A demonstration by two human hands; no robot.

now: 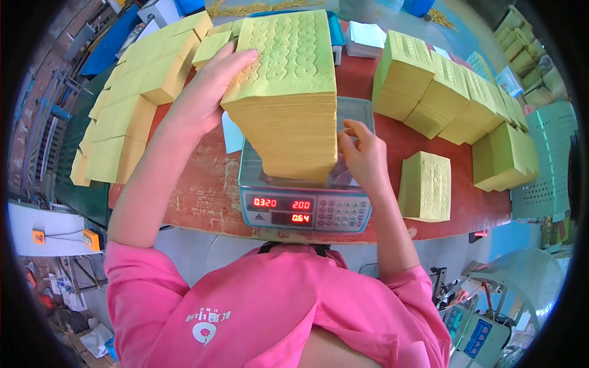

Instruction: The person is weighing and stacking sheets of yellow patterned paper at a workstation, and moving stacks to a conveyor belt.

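A tall stack of yellow paper [294,135] with punched scalloped patterns on its top sheet stands on a digital counter scale [307,222]. My left hand [211,86] grips the stack's upper left side, thumb over the top edge and the other fingers partly hidden behind it. Low by the stack's right side is my right hand [366,153], its fingers curled in. Whether those fingertips touch the paper or hold something small, I cannot make out. Red digits glow on the scale's front panel.
The scale sits on a worn red table [196,199]. Rows of yellow paper stacks [132,101] lie at the left; more patterned stacks [423,89] line the right. A single smaller stack [426,187] stands right of the scale. White sheets [365,40] lie at the back.
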